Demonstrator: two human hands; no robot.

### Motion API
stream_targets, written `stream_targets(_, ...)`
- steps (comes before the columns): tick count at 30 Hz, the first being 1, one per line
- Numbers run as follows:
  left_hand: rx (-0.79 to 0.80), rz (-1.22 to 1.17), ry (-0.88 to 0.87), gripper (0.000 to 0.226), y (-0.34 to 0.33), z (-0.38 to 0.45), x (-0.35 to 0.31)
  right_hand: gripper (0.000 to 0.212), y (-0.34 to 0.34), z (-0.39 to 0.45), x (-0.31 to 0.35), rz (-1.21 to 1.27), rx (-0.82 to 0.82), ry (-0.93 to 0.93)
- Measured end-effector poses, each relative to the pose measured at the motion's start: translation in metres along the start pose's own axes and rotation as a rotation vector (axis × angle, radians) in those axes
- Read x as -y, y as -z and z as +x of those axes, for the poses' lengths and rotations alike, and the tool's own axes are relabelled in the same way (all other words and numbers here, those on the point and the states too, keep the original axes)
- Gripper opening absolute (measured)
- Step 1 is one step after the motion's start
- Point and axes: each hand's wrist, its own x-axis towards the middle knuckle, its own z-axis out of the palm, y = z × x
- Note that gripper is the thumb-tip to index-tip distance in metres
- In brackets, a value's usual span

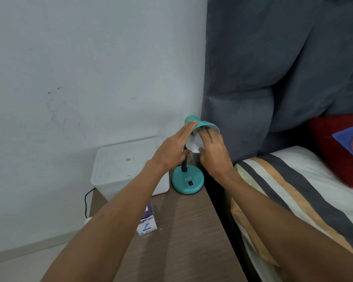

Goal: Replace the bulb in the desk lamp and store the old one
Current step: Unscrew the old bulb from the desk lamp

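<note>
A teal desk lamp stands on the wooden bedside table (183, 231), its round base (187, 182) at the far right corner. The teal shade (204, 123) is tipped toward me. My left hand (172, 149) lies flat against the shade's left side, fingers extended, thumb under the rim. My right hand (213, 151) reaches into the shade, its fingers wrapped around the white bulb (196, 142). A small purple and white bulb box (147, 224) stands on the table near my left forearm.
A white plastic lidded bin (126, 165) sits at the table's back left, against the white wall. A black cable (87, 202) hangs behind it. The bed with a striped sheet (293, 190) and grey headboard (273, 78) borders the table's right edge.
</note>
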Motion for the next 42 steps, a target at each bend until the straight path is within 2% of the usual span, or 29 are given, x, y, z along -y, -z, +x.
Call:
stream_targets(5,0.004,0.005,-0.018,0.094,-0.003,0.001,0.0,0.067,0.0,0.003,0.005,0.126,0.007,-0.179)
stream_targets(8,0.004,0.008,0.001,0.096,-0.002,0.0,0.001,0.067,0.003,0.006,0.006,-0.008,0.016,-0.05)
stream_targets(10,0.002,0.01,0.002,0.098,-0.001,-0.001,0.001,0.072,0.001,0.004,0.006,-0.007,0.013,-0.014)
stream_targets(15,0.008,0.025,-0.012,0.098,0.001,0.0,0.002,0.067,0.0,0.002,0.009,0.111,-0.037,-0.172)
stream_targets(20,0.003,0.022,-0.001,0.096,0.0,-0.001,0.001,0.071,0.001,0.001,0.008,-0.022,-0.004,-0.028)
stream_targets(23,0.007,0.026,-0.002,0.097,0.001,-0.001,0.002,0.068,-0.001,0.001,0.01,0.075,-0.047,-0.124)
stream_targets(26,0.016,0.025,0.0,0.099,0.0,-0.001,0.002,0.065,-0.001,0.003,0.011,0.066,-0.028,-0.193)
stream_targets(31,0.02,0.039,-0.007,0.099,0.001,0.0,0.003,0.071,0.001,0.001,0.013,0.006,-0.019,-0.023)
stream_targets(36,0.026,0.038,-0.016,0.098,0.001,0.001,0.003,0.068,-0.002,0.001,0.014,0.1,-0.025,-0.242)
stream_targets(40,0.014,0.027,-0.004,0.095,0.001,-0.001,0.001,0.072,0.001,0.001,0.015,-0.048,-0.018,-0.129)
stream_targets(42,0.01,0.031,-0.001,0.094,0.002,-0.002,0.002,0.075,0.0,-0.001,0.014,-0.028,-0.022,-0.124)
